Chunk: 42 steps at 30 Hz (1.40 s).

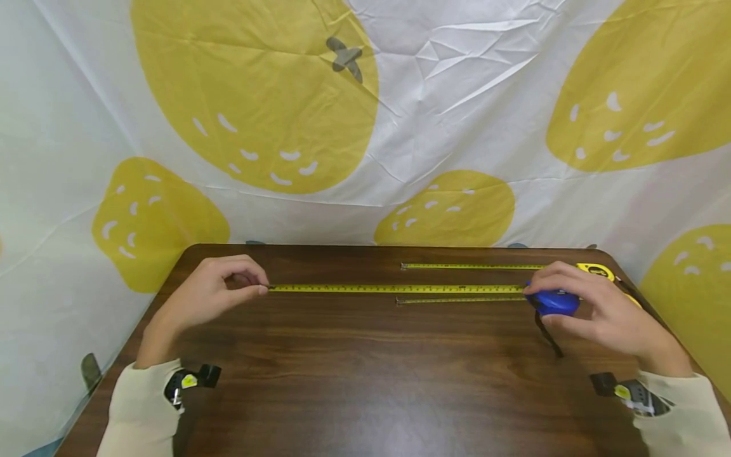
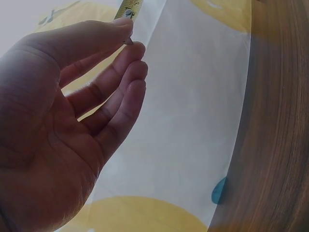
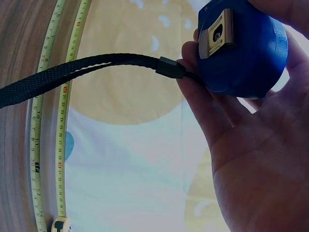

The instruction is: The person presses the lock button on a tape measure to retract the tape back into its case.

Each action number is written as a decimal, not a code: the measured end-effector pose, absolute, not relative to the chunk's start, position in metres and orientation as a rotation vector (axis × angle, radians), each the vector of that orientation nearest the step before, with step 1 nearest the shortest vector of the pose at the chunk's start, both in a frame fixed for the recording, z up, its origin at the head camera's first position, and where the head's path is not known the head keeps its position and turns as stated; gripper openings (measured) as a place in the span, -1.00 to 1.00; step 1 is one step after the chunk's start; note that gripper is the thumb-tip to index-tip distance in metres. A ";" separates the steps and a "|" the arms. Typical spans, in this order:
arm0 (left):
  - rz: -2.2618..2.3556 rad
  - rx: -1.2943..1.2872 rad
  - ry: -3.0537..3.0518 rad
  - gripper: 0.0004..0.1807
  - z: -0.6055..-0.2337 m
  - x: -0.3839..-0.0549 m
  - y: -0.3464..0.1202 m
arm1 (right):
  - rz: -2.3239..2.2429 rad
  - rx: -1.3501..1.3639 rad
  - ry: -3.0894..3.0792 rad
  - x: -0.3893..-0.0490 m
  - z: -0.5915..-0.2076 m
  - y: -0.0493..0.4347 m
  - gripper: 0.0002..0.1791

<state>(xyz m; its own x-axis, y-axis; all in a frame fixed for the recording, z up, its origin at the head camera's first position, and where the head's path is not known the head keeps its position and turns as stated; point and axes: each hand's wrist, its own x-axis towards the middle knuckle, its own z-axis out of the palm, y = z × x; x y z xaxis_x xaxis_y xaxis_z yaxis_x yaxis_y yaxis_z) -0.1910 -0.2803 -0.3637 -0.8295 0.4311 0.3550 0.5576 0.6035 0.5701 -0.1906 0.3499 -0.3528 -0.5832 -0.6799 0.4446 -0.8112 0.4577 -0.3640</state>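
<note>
A blue tape measure (image 1: 553,302) is gripped by my right hand (image 1: 608,311), its black wrist strap (image 3: 116,60) hanging down. From its case a yellow blade (image 1: 394,289) runs straight left across the view to my left hand (image 1: 214,289). There the thumb and index finger pinch the metal end hook (image 2: 128,41), while the other fingers curve loosely beside it. In the right wrist view the blue case (image 3: 246,53) shows its metal belt clip (image 3: 218,35), with fingers and thumb around the body.
Two more extended tape blades lie on the brown table (image 1: 365,381): a far one (image 1: 468,266) leading to a yellow case (image 1: 596,271), and a nearer one (image 1: 457,300) partly hidden by the right hand. A fruit-print cloth (image 1: 320,219) hangs behind the table.
</note>
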 end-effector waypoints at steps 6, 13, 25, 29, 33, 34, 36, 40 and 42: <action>-1.051 -0.816 -2.636 -0.79 -0.362 -0.188 -0.279 | 0.788 1.270 -2.487 -0.189 -0.351 0.350 -0.22; -1.034 -0.787 -2.659 -0.77 -0.363 -0.188 -0.280 | 0.765 1.279 -2.462 -0.189 -0.351 0.350 -0.21; -1.024 -0.774 -2.653 -0.84 -0.360 -0.185 -0.279 | 0.799 1.318 -2.453 -0.190 -0.352 0.352 -0.21; -1.020 -0.773 -2.650 -0.85 -0.359 -0.185 -0.278 | 0.781 1.338 -2.440 -0.190 -0.351 0.352 -0.21; -1.019 -0.774 -2.653 -0.83 -0.360 -0.185 -0.278 | 0.790 1.339 -2.455 -0.188 -0.350 0.351 -0.24; -1.020 -0.777 -2.653 -0.82 -0.360 -0.185 -0.278 | 0.791 1.338 -2.460 -0.188 -0.349 0.351 -0.24; -1.022 -0.785 -2.650 -0.81 -0.360 -0.185 -0.278 | 0.797 1.337 -2.471 -0.187 -0.349 0.350 -0.25; -1.021 -0.800 -2.644 -0.80 -0.360 -0.185 -0.278 | 0.790 1.358 -2.450 -0.188 -0.349 0.350 -0.25; -1.015 -0.800 -2.645 -0.79 -0.360 -0.185 -0.278 | 0.784 1.364 -2.439 -0.188 -0.350 0.350 -0.24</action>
